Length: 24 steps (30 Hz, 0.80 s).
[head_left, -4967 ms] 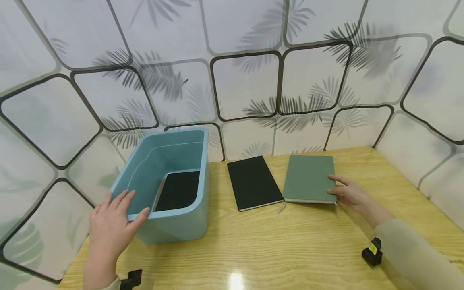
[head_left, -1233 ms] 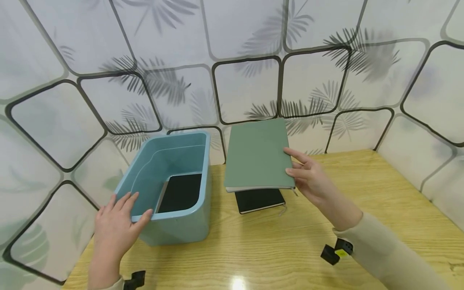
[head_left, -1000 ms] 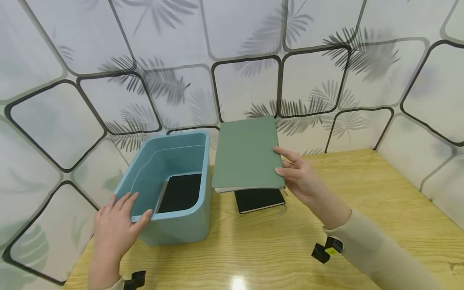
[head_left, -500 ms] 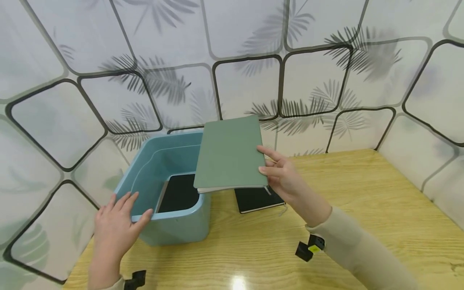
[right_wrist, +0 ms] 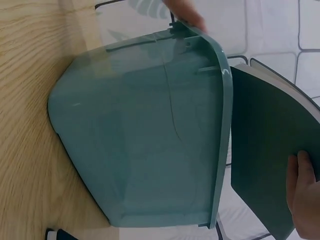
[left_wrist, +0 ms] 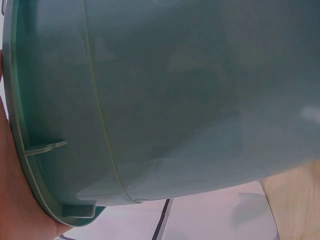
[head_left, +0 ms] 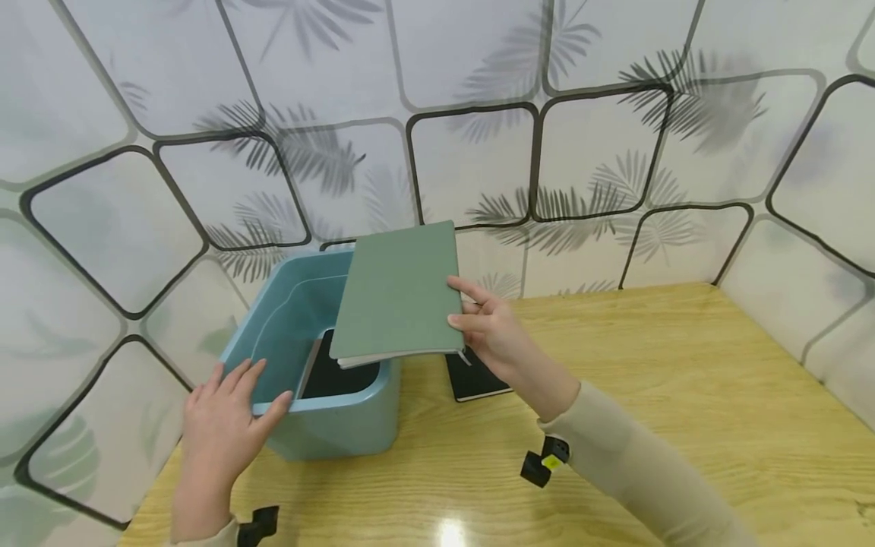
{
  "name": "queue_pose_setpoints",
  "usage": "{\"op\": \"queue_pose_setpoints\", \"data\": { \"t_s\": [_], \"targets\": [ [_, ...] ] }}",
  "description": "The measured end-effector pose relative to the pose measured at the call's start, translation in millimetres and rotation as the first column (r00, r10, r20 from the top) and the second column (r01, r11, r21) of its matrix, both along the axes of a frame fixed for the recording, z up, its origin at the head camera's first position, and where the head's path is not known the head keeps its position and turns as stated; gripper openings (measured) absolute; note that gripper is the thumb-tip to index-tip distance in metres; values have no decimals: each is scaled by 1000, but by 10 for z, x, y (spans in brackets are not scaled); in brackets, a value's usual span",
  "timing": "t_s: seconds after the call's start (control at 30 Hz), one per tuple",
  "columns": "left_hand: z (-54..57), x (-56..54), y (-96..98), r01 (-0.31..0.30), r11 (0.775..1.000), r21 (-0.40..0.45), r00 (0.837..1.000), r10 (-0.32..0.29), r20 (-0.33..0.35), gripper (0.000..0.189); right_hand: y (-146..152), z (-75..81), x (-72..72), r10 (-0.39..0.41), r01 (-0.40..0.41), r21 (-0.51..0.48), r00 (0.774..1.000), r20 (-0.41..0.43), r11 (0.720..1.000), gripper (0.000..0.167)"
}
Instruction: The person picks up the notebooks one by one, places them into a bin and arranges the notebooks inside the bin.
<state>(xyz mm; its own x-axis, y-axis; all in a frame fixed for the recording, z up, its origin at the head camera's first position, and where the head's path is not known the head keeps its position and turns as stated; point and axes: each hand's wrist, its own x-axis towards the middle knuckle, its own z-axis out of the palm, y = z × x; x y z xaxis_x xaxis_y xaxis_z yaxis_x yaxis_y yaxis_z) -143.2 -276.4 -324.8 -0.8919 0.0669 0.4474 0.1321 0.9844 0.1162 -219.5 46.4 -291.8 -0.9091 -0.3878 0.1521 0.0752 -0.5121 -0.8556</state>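
My right hand (head_left: 495, 330) grips the right edge of a green notebook (head_left: 399, 292), fingers on its cover; the thumb is hidden beneath. The notebook hangs tilted over the right side of a blue plastic bin (head_left: 342, 429). In the right wrist view the green notebook (right_wrist: 265, 135) is apart from the bin's rim (right_wrist: 225, 115), its pages slightly parted. My left hand (head_left: 222, 418) rests on the bin's near left corner with fingers spread over the rim. A black notebook (head_left: 321, 376) lies inside the bin, partly covered from view.
Another black notebook (head_left: 472, 380) lies on the wooden table (head_left: 615, 357) right of the bin, partly hidden by the green notebook and right hand. A patterned wall covering (head_left: 472, 167) rises behind and at both sides. Black wrist cameras show below both hands.
Since five seconds ago my right hand has lifted the green notebook off the table and carried it left, past the black notebook to above the bin. The left hand stays on the rim.
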Motion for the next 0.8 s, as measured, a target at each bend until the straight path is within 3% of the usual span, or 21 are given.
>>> {"op": "queue_pose_setpoints", "data": {
  "t_s": [0.53,0.8],
  "targets": [
    [-7,-1,-14,-5,1000,5,1000,5,14,63,-409,-157,-117,-16,10,71,997,78,997,59],
    [-14,-5,-12,2,1000,13,1000,-2,5,63,-600,-152,-130,-24,9,175,996,84,985,58]
  ]
}}
